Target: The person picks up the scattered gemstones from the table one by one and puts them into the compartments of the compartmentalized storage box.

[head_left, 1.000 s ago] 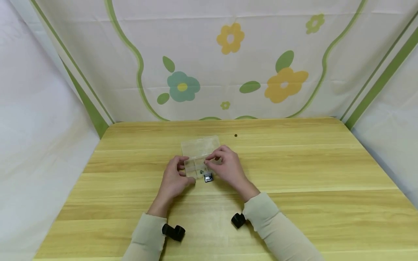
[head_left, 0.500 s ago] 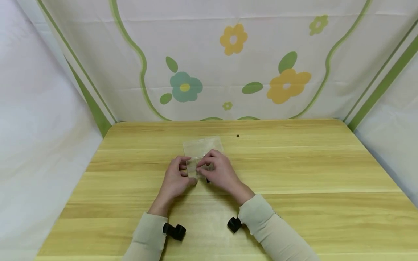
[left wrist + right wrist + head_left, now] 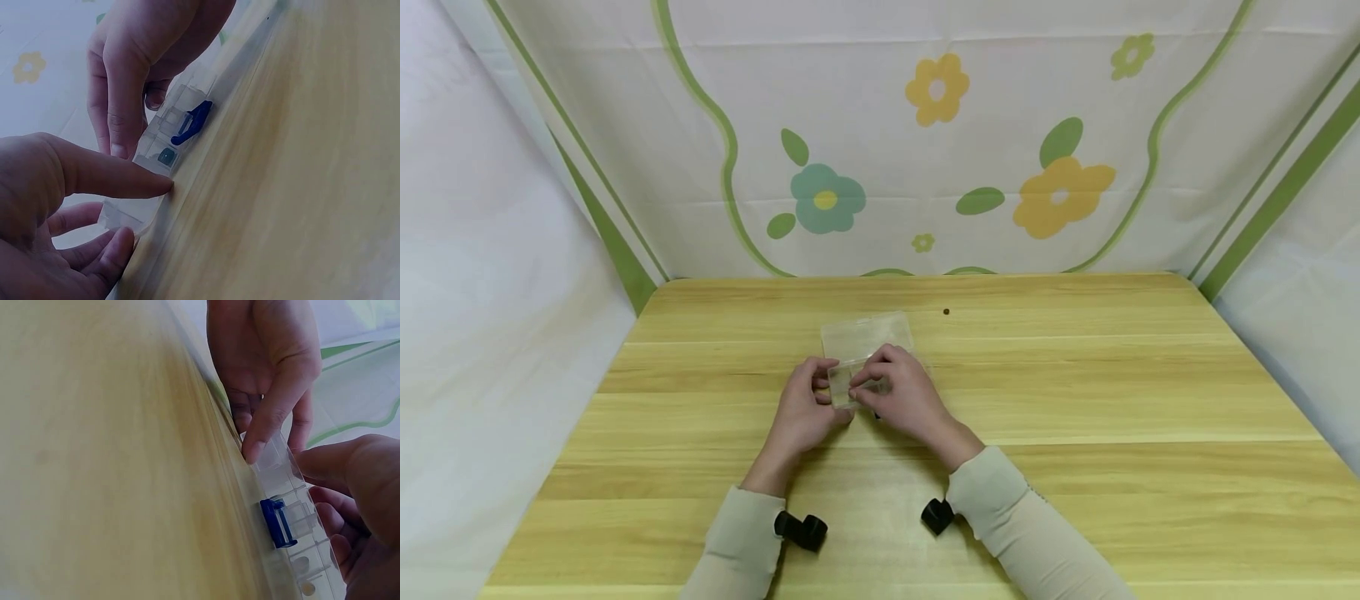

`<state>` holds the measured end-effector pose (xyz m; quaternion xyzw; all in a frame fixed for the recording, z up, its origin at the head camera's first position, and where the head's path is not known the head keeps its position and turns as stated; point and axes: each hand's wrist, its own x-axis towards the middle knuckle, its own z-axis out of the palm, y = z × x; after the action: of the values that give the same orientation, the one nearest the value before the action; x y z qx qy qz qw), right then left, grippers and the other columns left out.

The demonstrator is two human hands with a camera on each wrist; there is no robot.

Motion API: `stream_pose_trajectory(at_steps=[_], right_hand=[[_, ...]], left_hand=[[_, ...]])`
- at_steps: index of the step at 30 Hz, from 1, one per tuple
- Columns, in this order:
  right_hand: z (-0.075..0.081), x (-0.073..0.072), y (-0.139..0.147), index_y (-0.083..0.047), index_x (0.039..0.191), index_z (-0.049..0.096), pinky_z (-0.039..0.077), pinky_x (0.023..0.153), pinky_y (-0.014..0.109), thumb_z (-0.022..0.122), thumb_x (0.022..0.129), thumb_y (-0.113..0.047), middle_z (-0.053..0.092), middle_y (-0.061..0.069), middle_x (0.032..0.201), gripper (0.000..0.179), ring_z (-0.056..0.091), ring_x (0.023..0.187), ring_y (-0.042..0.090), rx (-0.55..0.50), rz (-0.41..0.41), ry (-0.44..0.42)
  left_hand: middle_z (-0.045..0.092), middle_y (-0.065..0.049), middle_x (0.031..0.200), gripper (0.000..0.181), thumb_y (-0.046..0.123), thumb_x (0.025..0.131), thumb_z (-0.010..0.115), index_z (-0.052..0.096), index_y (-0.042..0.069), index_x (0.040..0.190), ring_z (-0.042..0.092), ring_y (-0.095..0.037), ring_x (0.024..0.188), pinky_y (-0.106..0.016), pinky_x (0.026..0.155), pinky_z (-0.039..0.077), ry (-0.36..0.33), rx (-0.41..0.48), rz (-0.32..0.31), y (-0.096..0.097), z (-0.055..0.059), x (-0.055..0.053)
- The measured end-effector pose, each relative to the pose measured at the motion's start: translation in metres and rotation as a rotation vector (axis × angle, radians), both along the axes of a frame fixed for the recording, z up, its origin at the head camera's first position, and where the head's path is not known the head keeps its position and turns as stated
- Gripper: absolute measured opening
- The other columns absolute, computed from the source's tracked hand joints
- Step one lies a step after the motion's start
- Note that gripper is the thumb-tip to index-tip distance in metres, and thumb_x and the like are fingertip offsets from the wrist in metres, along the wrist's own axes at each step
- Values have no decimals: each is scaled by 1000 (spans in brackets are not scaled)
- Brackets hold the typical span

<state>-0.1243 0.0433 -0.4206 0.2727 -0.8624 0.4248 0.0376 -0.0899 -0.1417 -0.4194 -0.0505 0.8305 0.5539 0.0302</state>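
A clear plastic box (image 3: 840, 387) with small compartments lies on the table, its clear lid (image 3: 857, 337) folded back away from me. My left hand (image 3: 805, 412) grips the box's left end, with the thumb (image 3: 255, 449) along the near side. Over the compartments, my right hand (image 3: 902, 396) has its thumb and index fingertips brought together, low at the left part; I cannot tell whether anything is pinched there. A dark blue latch (image 3: 192, 124) sits on the box's near side, mostly covered in the head view. A teal bead (image 3: 166, 156) shows inside a compartment.
A small dark round piece (image 3: 946, 312) lies on the wooden table (image 3: 1075, 375) beyond the box, to the right. Behind the table's far edge hangs a flower-printed curtain (image 3: 880, 150). Black wrist cameras (image 3: 937, 517) are fixed at both sleeves.
My right hand has moved left and slightly down from the middle of the box to its left part, covering the latch and bead in the head view. The left hand keeps its grip.
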Motion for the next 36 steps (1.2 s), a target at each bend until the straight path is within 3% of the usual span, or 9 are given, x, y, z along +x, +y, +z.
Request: stream_pose_trajectory(at_steps=[28,36], right_hand=[[-1,-1,3,-14,99,85,52,85,34,85,92,-15,68,1,104,7,63,100,21,5,-3,-4],[-1,-3,4,-14,99,84,55,81,34,85,93,-16,69,0,103,7,65,98,21,-21,-4,12]], left_hand=[[58,-20,134,74,-12,74,84,60,5,142,61,-32,111,-39,93,56,-12,-7,9,2,2,-1],[56,-18,133,75,-10,75,85,60,9,143,60,-31,109,-40,94,53,-51,-2,27,1,1,-1]])
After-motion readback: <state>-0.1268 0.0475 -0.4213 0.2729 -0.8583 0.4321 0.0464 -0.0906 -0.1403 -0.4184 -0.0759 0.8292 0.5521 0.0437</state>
